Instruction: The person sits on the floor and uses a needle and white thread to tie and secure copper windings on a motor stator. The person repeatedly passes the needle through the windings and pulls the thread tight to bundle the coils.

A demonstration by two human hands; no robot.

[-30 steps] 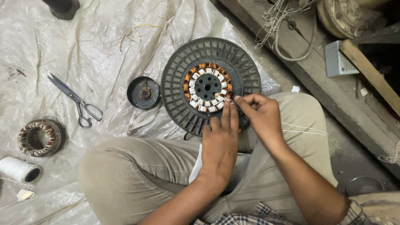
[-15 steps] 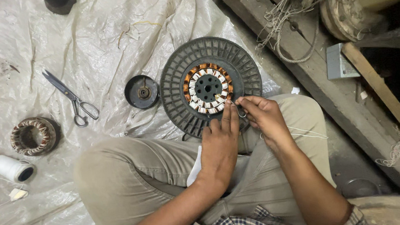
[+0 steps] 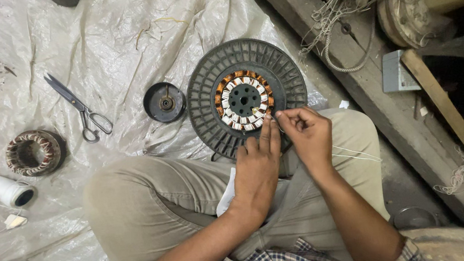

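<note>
The person sits cross-legged on a plastic sheet (image 3: 121,39) with a dark ribbed motor housing (image 3: 289,79) propped against the knees. In its middle sits a ring of copper windings (image 3: 225,94) wrapped in white paper strips.

The left hand (image 3: 258,167) lies flat, its fingers (image 3: 266,135) stretched out and together, the tips pressing on the near edge of the windings; it grips nothing. The right hand (image 3: 309,134) is just beside it, with thumb and first finger pinched shut on something fine at the ring's edge. I judge it to be the thin white thread (image 3: 359,155) that trails off over the right thigh, though what sits in the pinch itself is too small to make out.

To my eye the work is lacing or tying the coils. Doing it well would mean keeping the left fingertips firm on the coil so it cannot lift, and drawing the thread snug and even (not jerking it, since it looks easy to snap).

Off to the left on the sheet lie scissors (image 3: 79,105), a small round black cap (image 3: 164,102), another wound coil ring (image 3: 33,152) and a spool of white thread (image 3: 6,191), all well apart from the hands.
</note>
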